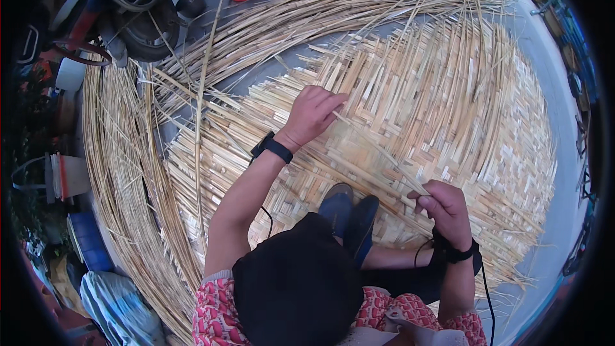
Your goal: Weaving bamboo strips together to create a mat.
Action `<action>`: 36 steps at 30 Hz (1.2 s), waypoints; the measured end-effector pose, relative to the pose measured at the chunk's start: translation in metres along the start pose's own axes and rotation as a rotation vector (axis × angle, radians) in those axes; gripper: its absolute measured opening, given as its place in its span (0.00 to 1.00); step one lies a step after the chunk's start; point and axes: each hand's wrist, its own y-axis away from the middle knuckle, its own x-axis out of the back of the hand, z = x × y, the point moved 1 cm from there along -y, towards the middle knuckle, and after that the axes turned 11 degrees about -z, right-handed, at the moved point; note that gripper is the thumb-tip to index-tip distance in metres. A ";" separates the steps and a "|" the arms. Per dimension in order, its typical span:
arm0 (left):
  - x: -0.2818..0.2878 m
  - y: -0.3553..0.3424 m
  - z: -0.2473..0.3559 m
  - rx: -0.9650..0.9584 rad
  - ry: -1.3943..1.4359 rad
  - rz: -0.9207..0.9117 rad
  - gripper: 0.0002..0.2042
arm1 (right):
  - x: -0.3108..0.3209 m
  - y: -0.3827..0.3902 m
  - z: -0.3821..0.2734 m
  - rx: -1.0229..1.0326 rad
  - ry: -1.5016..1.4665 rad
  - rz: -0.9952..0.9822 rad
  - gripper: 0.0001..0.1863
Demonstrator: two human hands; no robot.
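Grey floor (544,57), pale herringbone woven bamboo mat (448,109)

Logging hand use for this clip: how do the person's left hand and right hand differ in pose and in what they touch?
The left hand reaches forward, fingers curled down onto the flat woven mat of pale bamboo strips; the right hand stays close to the body. The left hand presses on the weave, while the right hand pinches the near end of one long thin loose bamboo strip lying across the mat. Both wear dark wristbands.
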 end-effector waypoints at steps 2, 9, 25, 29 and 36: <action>0.014 0.007 -0.016 0.051 0.012 0.117 0.16 | 0.021 0.050 -0.002 0.270 -0.053 -0.097 0.09; 0.002 -0.025 -0.014 0.081 0.056 0.303 0.13 | 0.073 0.159 -0.058 1.044 -0.784 0.528 0.11; 0.183 -0.066 0.020 0.306 -0.718 0.367 0.07 | 0.109 0.264 0.056 0.088 0.708 1.562 0.13; 0.195 0.026 -0.067 0.955 0.979 0.769 0.17 | 0.104 0.237 0.008 0.240 0.936 1.254 0.07; 0.427 -0.023 0.097 0.033 -0.008 1.135 0.14 | 0.097 0.195 -0.006 0.292 0.783 0.981 0.07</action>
